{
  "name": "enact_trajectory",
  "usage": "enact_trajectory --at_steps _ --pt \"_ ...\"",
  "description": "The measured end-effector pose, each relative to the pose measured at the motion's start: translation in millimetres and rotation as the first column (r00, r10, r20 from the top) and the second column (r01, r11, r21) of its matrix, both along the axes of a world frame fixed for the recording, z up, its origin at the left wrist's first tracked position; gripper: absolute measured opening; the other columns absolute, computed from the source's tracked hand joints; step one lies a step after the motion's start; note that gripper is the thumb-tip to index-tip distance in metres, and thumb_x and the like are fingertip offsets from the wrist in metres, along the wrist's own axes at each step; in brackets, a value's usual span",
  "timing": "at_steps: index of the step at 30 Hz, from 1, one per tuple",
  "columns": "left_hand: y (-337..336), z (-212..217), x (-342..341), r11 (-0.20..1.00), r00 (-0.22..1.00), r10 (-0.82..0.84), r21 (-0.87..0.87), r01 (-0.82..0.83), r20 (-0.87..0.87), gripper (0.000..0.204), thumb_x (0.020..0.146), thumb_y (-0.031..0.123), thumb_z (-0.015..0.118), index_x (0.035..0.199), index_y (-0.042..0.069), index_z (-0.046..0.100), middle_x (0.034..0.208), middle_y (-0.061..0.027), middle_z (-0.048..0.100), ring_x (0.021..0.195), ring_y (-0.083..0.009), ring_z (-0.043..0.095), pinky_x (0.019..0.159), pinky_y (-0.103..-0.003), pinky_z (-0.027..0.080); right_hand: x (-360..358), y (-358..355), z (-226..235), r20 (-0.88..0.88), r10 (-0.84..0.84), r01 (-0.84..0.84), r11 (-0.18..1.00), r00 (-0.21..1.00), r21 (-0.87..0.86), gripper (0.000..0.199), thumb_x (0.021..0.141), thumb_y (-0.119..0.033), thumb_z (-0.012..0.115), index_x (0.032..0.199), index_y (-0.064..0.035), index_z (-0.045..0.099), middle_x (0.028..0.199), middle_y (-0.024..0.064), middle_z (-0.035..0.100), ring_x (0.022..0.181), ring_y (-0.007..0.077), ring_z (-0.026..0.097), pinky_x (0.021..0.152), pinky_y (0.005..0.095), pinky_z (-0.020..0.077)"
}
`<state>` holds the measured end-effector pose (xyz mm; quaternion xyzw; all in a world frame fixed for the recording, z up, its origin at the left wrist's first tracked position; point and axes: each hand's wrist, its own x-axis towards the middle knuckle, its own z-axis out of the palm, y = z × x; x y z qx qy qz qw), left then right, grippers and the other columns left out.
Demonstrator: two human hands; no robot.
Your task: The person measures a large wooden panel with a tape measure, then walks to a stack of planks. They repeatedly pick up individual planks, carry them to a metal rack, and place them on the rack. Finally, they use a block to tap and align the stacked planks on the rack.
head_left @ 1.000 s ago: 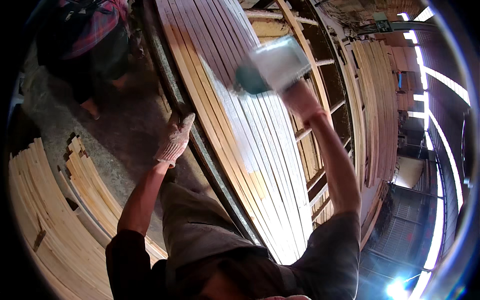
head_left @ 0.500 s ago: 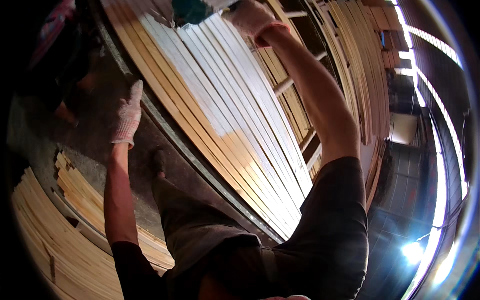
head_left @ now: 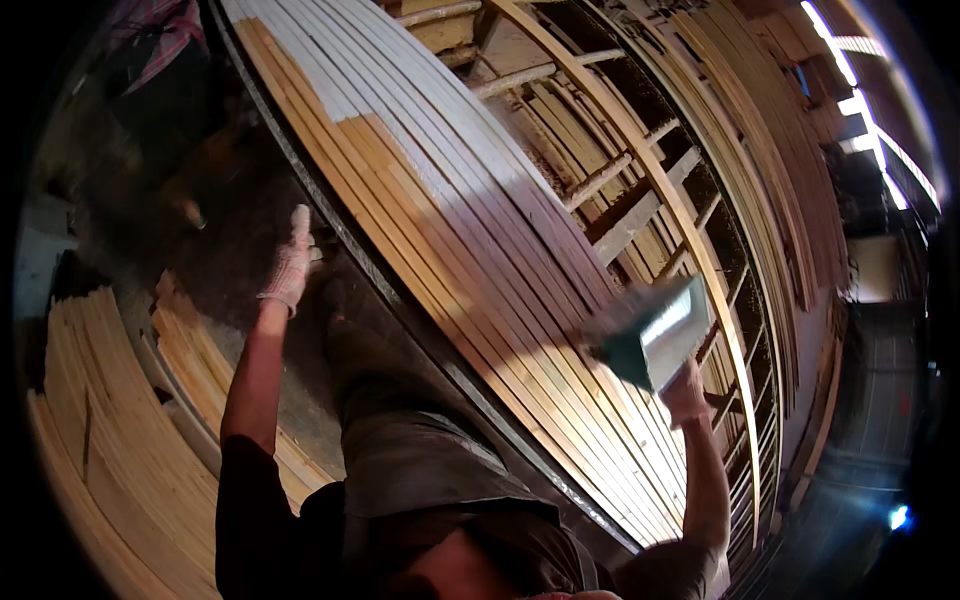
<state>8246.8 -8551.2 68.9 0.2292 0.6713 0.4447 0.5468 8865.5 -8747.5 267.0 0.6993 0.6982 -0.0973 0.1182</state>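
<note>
My right hand (head_left: 687, 396), in a pale work glove, grips a blurred, box-shaped teal and light-grey tool (head_left: 655, 335) whose exact kind I cannot make out. The tool is over the right side of a row of long, narrow wooden boards (head_left: 400, 235) laid side by side. A whitish coating covers part of the boards, while those nearest the metal edge show bare yellow wood. My left hand (head_left: 291, 268), in a whitish knit glove, hangs open beside the dark metal edge (head_left: 345, 235), fingers stretched away from me and holding nothing.
Beyond the boards stands a wooden rack frame (head_left: 640, 150) with rungs, and stacked timber (head_left: 750, 150) behind it. More plank stacks (head_left: 120, 430) lie at lower left. Pink cloth (head_left: 170, 45) and another person's dim shape show at upper left. A bright lamp (head_left: 898, 517) shines at lower right.
My right hand has swept the tool from the far end of the boards back toward me and to the right. My left hand has shifted slightly nearer and right. The whole view has turned.
</note>
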Motion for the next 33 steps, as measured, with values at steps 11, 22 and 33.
enact_trajectory --at_steps 11,22,33 --pt "-64 25 84 0.960 0.909 -0.279 -0.113 0.256 -0.309 0.113 0.089 0.083 0.042 0.149 -0.013 0.037 0.156 -0.0309 0.037 0.149 -0.0365 0.033 0.120 -0.041 0.030 121 -335 44 0.269 -0.407 0.477 0.828 0.873 -0.295 0.028 0.090 -0.029 0.060 0.096 -0.0055 0.074 0.088 0.0189 0.074 0.085 0.0393 0.071 0.076 0.0487 0.0553" --pt "-66 45 97 0.949 0.900 -0.315 -0.111 0.296 -0.300 0.082 0.099 0.064 0.045 0.148 -0.002 0.045 0.149 -0.0281 0.047 0.142 -0.0372 0.043 0.116 -0.040 0.034 2 -95 61 0.151 -0.022 0.053 0.977 0.988 -0.205 0.030 0.094 -0.027 0.055 0.101 -0.0034 0.072 0.087 0.0213 0.073 0.083 0.0359 0.072 0.072 0.0462 0.0588" --pt "-69 32 102 0.966 0.965 -0.173 0.157 0.205 -0.195 0.066 0.102 0.052 0.053 0.144 0.002 0.050 0.135 -0.0251 0.061 0.127 -0.0398 0.057 0.103 -0.042 0.047 -225 220 -12 0.142 0.566 -0.577 0.816 0.812 0.046 0.034 0.095 -0.009 0.063 0.127 0.0001 0.058 0.125 0.0145 0.062 0.116 0.0225 0.061 0.101 0.0360 0.0546"
